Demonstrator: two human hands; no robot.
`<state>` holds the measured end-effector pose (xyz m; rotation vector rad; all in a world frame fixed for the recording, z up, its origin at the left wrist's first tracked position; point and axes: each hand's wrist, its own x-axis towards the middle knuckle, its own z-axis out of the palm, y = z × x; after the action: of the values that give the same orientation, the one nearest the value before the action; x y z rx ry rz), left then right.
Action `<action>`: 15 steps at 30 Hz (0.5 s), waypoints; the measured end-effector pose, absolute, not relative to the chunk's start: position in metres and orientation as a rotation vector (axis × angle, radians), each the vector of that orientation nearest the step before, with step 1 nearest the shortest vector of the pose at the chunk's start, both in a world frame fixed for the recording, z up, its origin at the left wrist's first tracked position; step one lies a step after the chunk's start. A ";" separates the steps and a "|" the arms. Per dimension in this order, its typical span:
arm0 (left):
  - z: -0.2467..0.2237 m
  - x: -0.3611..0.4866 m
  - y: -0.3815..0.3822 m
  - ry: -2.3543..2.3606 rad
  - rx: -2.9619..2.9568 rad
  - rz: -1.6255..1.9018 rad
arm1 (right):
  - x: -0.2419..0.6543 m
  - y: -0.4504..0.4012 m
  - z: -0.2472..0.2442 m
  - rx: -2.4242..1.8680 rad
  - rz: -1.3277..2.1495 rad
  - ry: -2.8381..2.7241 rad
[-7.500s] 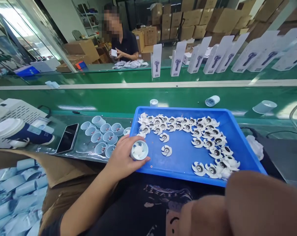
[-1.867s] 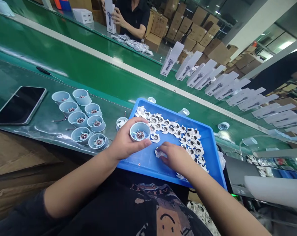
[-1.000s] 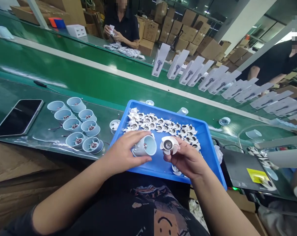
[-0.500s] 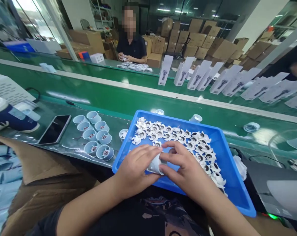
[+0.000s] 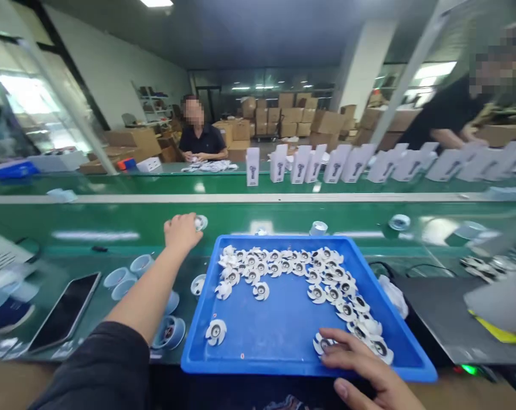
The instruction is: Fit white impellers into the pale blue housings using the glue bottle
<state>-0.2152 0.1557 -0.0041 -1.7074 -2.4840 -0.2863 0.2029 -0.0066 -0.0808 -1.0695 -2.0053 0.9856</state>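
My left hand [image 5: 181, 234] is stretched out over the green belt, its fingers closed on a small light-blue cup-shaped housing [image 5: 202, 222] with something white inside. At the tray's near right, my right hand [image 5: 362, 370] has its fingers apart. Its fingertips are at a white fan wheel [image 5: 323, 344]; whether they touch it I cannot tell. The blue tray [image 5: 275, 336] carries many such white bladed wheels with dark hubs, mostly along its back and right. One lone fan wheel [image 5: 215, 331] lies at the tray's near left.
More light-blue cups [image 5: 172, 332] stand left of the tray, partly behind my left forearm. A phone [image 5: 65, 310] lies further left. Other cups [image 5: 318, 228] stand on the belt [image 5: 133, 219] behind the tray. White boxes [image 5: 300, 165] line the far side, where two people work.
My hands have parted. The left has carried the light-blue cup forward and left to the belt; the right has moved to the tray's near right. My view has tilted up.
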 end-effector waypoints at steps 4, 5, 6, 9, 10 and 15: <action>-0.019 -0.225 0.180 -2.623 -1.721 -0.072 | 0.202 -0.021 -0.076 -1.120 0.888 -1.922; -0.022 -0.228 0.181 -2.636 -1.723 -0.036 | 0.205 -0.024 -0.074 -1.140 0.858 -1.917; -0.024 -0.230 0.181 -2.639 -1.726 -0.009 | 0.207 -0.027 -0.072 -1.163 0.836 -1.919; -0.021 -0.239 0.176 -2.626 -1.788 0.044 | 0.215 -0.029 -0.072 -1.181 0.799 -1.956; -0.017 -0.243 0.171 -2.625 -1.843 0.060 | 0.217 -0.028 -0.073 -1.174 0.793 -1.980; 0.003 -0.272 0.113 -2.711 -2.130 0.110 | 0.225 -0.015 -0.083 -1.040 0.620 -2.084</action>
<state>-0.2725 0.1132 0.0029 -2.1300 -2.7109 0.1101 0.2246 -0.0152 -0.0827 -1.0401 -2.0843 0.6196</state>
